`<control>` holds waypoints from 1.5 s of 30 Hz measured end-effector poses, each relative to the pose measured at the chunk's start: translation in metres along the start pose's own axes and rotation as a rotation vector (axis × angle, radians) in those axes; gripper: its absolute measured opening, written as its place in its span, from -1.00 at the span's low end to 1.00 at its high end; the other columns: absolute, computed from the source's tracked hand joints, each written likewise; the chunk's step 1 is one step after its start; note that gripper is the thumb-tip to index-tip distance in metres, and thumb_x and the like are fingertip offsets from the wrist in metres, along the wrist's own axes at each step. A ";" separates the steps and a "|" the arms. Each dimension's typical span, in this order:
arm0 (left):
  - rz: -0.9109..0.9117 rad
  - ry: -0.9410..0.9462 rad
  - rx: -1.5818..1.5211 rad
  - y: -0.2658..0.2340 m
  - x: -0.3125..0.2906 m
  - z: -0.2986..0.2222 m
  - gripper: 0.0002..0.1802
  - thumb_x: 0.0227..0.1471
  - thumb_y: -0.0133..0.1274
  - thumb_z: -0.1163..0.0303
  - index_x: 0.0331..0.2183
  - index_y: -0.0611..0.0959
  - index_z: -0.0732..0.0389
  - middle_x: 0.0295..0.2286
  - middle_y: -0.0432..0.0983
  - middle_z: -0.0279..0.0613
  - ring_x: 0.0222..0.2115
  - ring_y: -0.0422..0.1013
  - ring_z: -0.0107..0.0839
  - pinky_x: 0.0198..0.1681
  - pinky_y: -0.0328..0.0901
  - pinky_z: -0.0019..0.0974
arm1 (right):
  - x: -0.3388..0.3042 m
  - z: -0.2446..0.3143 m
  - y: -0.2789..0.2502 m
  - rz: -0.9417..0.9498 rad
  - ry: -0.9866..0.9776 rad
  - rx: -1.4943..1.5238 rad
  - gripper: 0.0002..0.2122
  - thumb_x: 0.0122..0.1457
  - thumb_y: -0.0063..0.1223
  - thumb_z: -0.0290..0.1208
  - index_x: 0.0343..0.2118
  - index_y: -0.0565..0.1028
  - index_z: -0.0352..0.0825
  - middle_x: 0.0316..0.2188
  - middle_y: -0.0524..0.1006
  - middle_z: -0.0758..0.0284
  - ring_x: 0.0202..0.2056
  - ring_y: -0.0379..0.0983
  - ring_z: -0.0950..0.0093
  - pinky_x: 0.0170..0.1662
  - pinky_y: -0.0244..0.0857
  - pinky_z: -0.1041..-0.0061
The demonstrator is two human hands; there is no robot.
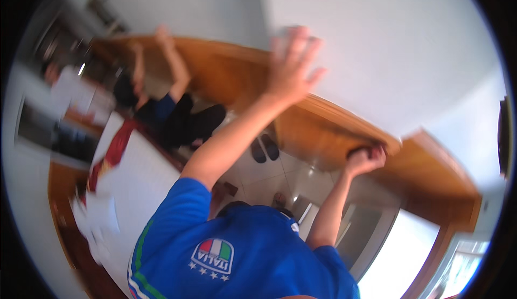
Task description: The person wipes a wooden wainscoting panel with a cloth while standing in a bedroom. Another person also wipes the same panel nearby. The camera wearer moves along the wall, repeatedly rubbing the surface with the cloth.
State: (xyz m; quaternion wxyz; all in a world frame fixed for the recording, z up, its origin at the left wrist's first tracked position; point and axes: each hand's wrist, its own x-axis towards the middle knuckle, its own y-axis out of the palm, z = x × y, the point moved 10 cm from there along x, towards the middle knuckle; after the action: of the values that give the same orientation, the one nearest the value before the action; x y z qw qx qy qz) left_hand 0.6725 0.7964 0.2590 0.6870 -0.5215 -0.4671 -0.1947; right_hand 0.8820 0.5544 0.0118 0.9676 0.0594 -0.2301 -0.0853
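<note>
Running below the white wall panel [404, 46], the long orange-brown wooden frame [323, 124] is gripped at its edge by the clenched right hand [366, 159]. The left hand [293, 64], fingers spread wide, presses flat by its upper edge.

Left hand [293, 62] on wall [388, 51], right hand [366, 159] on wooden frame [323, 121].

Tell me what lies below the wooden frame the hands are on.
Below the wooden frame, pale floor tiles and a pair of dark slippers show. The right hand curls over its edge, hiding the fingertips. The left hand is spread open higher up.
</note>
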 end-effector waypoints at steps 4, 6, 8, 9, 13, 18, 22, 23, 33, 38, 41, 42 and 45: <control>-0.009 -0.163 -0.182 -0.033 -0.021 -0.005 -0.30 0.08 0.16 0.12 0.19 0.30 0.09 0.24 0.06 0.06 0.26 0.05 0.01 0.25 -0.11 0.31 | -0.032 0.012 0.043 0.034 0.074 -0.115 -0.56 0.13 -0.07 -0.74 0.09 0.19 -0.48 -0.03 0.36 0.10 -0.12 0.37 0.32 -0.01 0.28 0.34; -0.021 -0.260 -0.312 -0.037 -0.059 -0.011 -0.31 0.06 0.18 0.18 0.17 0.31 0.12 0.21 0.11 0.06 0.23 0.10 0.03 0.25 -0.10 0.31 | -0.081 0.022 0.082 0.212 -0.101 -0.010 -0.53 0.13 -0.02 -0.72 0.12 0.20 -0.46 -0.04 0.35 0.12 -0.14 0.36 0.34 -0.01 0.28 0.34; 0.108 -0.358 -0.382 -0.029 -0.101 -0.022 -0.33 0.05 0.20 0.26 0.15 0.33 0.17 0.18 0.17 0.04 0.21 0.14 0.00 0.25 -0.04 0.21 | -0.127 0.035 0.123 0.512 -0.023 0.034 -0.55 0.09 -0.02 -0.73 0.08 0.25 -0.44 -0.09 0.40 0.19 -0.12 0.36 0.37 -0.03 0.29 0.40; 0.119 -0.436 -0.436 -0.026 -0.124 -0.021 -0.35 0.08 0.17 0.24 0.14 0.33 0.17 0.16 0.19 0.05 0.20 0.15 -0.02 0.24 -0.02 0.18 | -0.137 0.033 0.134 0.600 0.159 0.162 -0.57 0.09 -0.02 -0.73 0.06 0.28 -0.44 -0.09 0.40 0.20 -0.13 0.37 0.38 -0.03 0.29 0.41; 0.184 -0.731 -0.525 -0.036 -0.214 -0.002 -0.41 0.11 0.14 0.24 0.11 0.37 0.23 0.06 0.31 0.05 0.10 0.27 -0.03 0.16 0.16 -0.08 | -0.098 0.047 0.104 0.345 -0.074 0.108 -0.66 0.10 -0.07 -0.75 -0.02 0.35 -0.45 -0.10 0.41 0.21 -0.15 0.39 0.39 -0.02 0.29 0.41; 0.243 -1.030 -0.483 -0.081 -0.328 0.033 -0.41 0.10 0.18 0.29 0.10 0.38 0.27 -0.03 0.42 0.00 -0.02 0.41 -0.17 0.04 0.30 -0.18 | 0.004 0.044 0.007 -0.192 -0.156 -0.366 -0.79 0.21 0.03 -0.60 -0.11 0.43 -0.52 -0.07 0.45 0.03 -0.12 0.45 0.25 -0.04 0.36 0.31; 0.315 -1.165 -0.459 -0.092 -0.373 0.034 -0.41 0.11 0.18 0.24 0.10 0.37 0.25 -0.04 0.42 0.00 -0.06 0.44 -0.20 -0.01 0.34 -0.21 | -0.039 0.071 0.057 -0.091 -0.152 -0.102 -0.76 0.18 -0.03 -0.65 -0.09 0.43 -0.53 -0.06 0.43 -0.02 -0.09 0.45 0.13 -0.03 0.36 0.24; 0.310 -1.166 -0.490 -0.089 -0.366 0.030 -0.40 0.11 0.17 0.24 0.10 0.36 0.24 -0.04 0.42 0.01 -0.06 0.44 -0.20 -0.01 0.34 -0.21 | -0.065 0.075 0.080 -0.049 -0.245 -0.008 -0.75 0.16 -0.04 -0.66 -0.08 0.43 -0.53 -0.07 0.43 -0.02 -0.10 0.45 0.10 -0.02 0.36 0.23; 0.139 -1.057 -0.619 -0.052 -0.266 0.040 -0.34 0.14 0.13 0.11 0.13 0.34 0.27 0.04 0.36 0.05 0.06 0.34 -0.14 0.14 0.22 -0.21 | -0.181 0.100 0.163 0.783 0.049 -0.031 -0.58 0.12 0.03 -0.65 0.09 0.42 -0.32 -0.07 0.41 0.18 -0.01 0.38 0.28 0.07 0.26 0.30; 0.246 -1.372 -1.240 0.011 -0.287 0.020 -0.21 0.13 0.08 -0.10 0.16 0.35 0.30 0.06 0.37 -0.05 0.11 0.26 -0.30 0.18 0.14 -0.26 | -0.253 0.119 0.130 1.394 -0.152 0.091 -0.50 0.06 0.14 -0.54 0.13 0.42 -0.27 -0.03 0.44 0.17 0.02 0.38 0.24 0.07 0.25 0.40; -0.037 -1.749 -1.341 0.047 -0.369 0.029 -0.47 0.20 0.03 0.04 0.03 0.48 0.23 -0.15 0.54 -0.21 -0.16 0.48 -0.39 -0.10 0.39 -0.29 | -0.263 0.110 0.117 1.776 0.228 0.140 -0.49 0.08 0.21 -0.42 0.12 0.40 -0.40 -0.12 0.53 0.17 0.06 0.41 0.23 0.15 0.21 0.27; -0.171 -1.965 -1.568 0.063 -0.392 0.021 -0.54 0.21 0.02 0.10 0.01 0.50 0.22 -0.19 0.56 -0.21 -0.20 0.51 -0.38 -0.13 0.41 -0.28 | -0.227 0.110 0.124 1.616 0.033 0.058 -0.53 0.09 0.22 -0.43 0.09 0.42 -0.41 -0.17 0.54 0.18 -0.02 0.45 0.28 0.09 0.26 0.32; -0.292 -2.087 -1.389 0.056 -0.406 0.049 -0.66 0.19 -0.02 0.24 -0.09 0.54 0.26 -0.21 0.58 -0.16 -0.24 0.53 -0.31 -0.11 0.41 -0.23 | -0.104 0.101 0.144 1.227 -0.056 -0.235 -0.67 0.12 0.21 -0.49 -0.03 0.50 -0.41 -0.26 0.55 0.23 -0.19 0.46 0.41 -0.07 0.33 0.45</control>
State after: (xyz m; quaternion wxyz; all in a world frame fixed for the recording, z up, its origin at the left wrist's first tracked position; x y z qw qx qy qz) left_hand 0.4950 0.7722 -0.1131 -0.4540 -0.6204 -0.6387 0.0312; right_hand 0.7641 0.7073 0.0783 0.8340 -0.1928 -0.2366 0.4596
